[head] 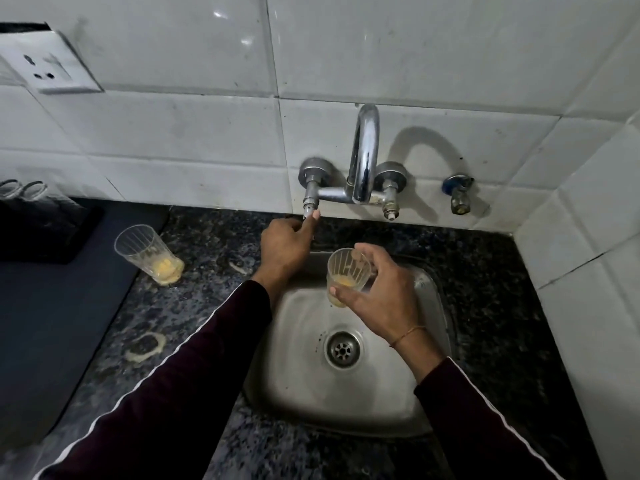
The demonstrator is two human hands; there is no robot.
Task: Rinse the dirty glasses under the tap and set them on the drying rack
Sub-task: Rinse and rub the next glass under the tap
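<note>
Glass with yellow residue at its bottom is held over the steel sink, gripped by the curled fingers and thumb of the right hand, below and near the tap. The left valve stem is pinched by the left hand; no water is seen running. A second dirty glass is stood on the speckled dark table, well to the left, with pale ring stains nearer. At the far left, a dark rack carrying clear glasses is cut off and hard to make out. White wall tiles and a socket plate are seen behind.
</note>
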